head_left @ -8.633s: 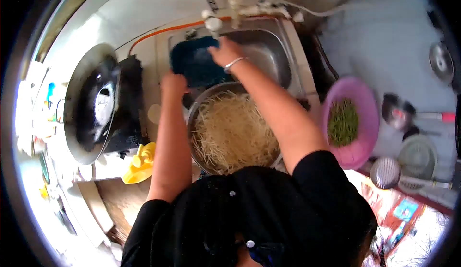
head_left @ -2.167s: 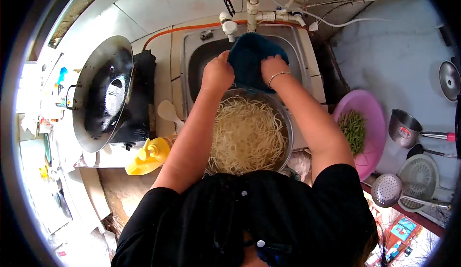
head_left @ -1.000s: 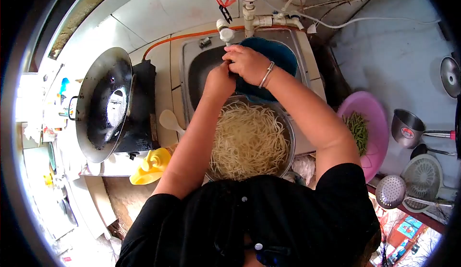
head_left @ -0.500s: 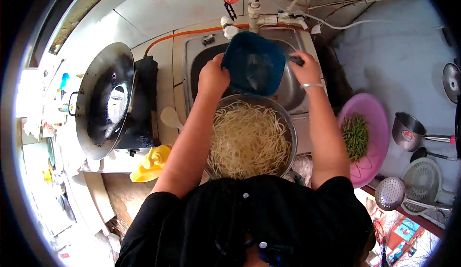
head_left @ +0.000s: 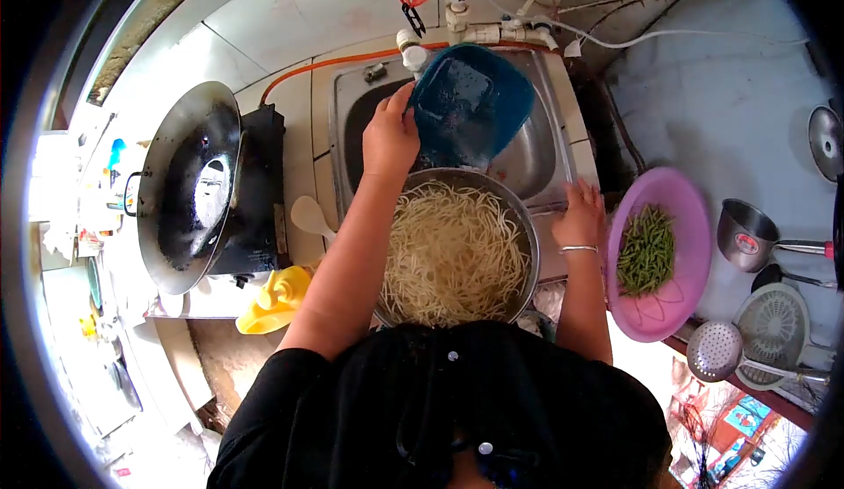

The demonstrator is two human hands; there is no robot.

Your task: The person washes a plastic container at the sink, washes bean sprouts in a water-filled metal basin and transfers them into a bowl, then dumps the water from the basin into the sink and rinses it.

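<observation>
Over the sink (head_left: pixel 538 174): one teal basin (head_left: pixel 512 107), tilted, no clear long axis, lying at two o'clock from the left hand (head_left: pixel 391 139), the nearer, whose grip pinches its nine-o'clock rim. Right hand (head_left: pixel 578 217): between four and five o'clock from the basin, apart from it, beside the sink's right edge; whether its grip holds anything cannot be told. Bounds: white tap (head_left: pixel 413 58) close at ten o'clock, metal pot (head_left: pixel 531 260) of pale strips (head_left: pixel 453 256) close at six, bare sink metal at four, pink tub (head_left: pixel 697 225) of green pods (head_left: pixel 647 250) farther out past the right hand.
</observation>
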